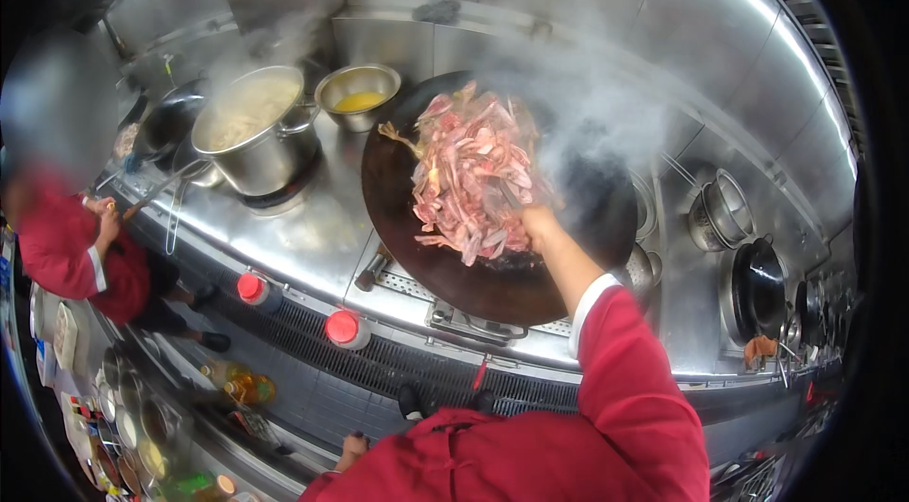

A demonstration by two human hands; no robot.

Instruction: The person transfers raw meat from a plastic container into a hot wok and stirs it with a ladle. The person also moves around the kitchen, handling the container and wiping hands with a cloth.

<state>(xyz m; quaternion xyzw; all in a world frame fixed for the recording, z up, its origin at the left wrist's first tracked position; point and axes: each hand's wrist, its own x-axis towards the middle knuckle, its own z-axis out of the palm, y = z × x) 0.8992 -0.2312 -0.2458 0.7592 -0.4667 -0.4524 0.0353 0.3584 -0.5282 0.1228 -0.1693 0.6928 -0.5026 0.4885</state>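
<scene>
A large dark wok [398, 246] stands on the steel range, heaped with pieces of raw-looking pink meat on the bone [472, 168]. My right hand [540, 225] reaches in over the near right part of the heap, its fingers closed round the handle of a metal utensil [510, 195]; the utensil's working end is hidden among the meat. White steam or smoke rises over the wok's right side. Low by my body, at the bottom of the picture, is my left hand [354, 446], fingers curled; whether it holds something small and dark cannot be made out.
Left of the wok stand a steel bowl of yellow liquid [358, 102] and a steaming stockpot [266, 161]. Two red-lidded containers [343, 326] sit along the front edge. A co-worker in red [78, 253] stands at left. Strainers [710, 218] and a black wok [758, 289] are at right.
</scene>
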